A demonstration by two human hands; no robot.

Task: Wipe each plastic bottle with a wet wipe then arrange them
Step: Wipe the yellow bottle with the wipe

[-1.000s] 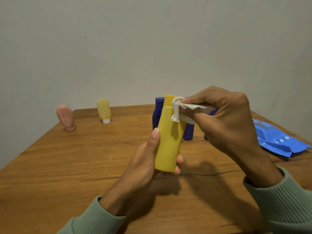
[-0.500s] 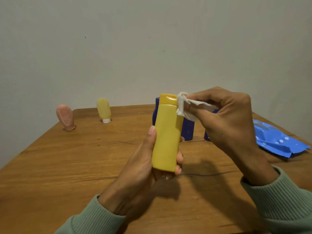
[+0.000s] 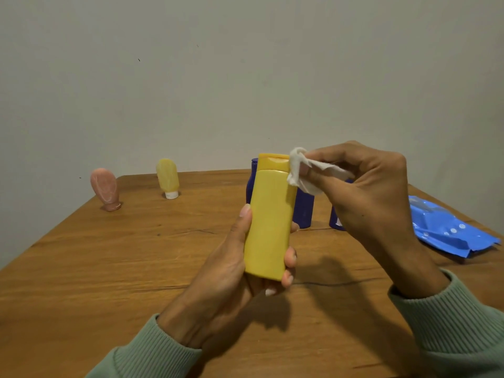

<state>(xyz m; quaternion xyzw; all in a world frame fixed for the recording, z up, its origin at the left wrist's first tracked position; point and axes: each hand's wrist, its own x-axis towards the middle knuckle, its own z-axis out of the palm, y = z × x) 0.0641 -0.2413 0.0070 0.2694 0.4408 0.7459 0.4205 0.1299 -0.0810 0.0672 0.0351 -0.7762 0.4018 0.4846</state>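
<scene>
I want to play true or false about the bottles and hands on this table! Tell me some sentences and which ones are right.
1. The left hand holds the big yellow bottle upright. True.
2. The right hand is empty. False: it pinches a white wet wipe against the bottle's top.
3. The pink bottle lies flat on the table. False: it stands on its cap near the far left edge.
4. A blue wipe pack lies on the table at the right. True.
5. The big yellow bottle has no cap. False: its yellow cap is on.
</scene>
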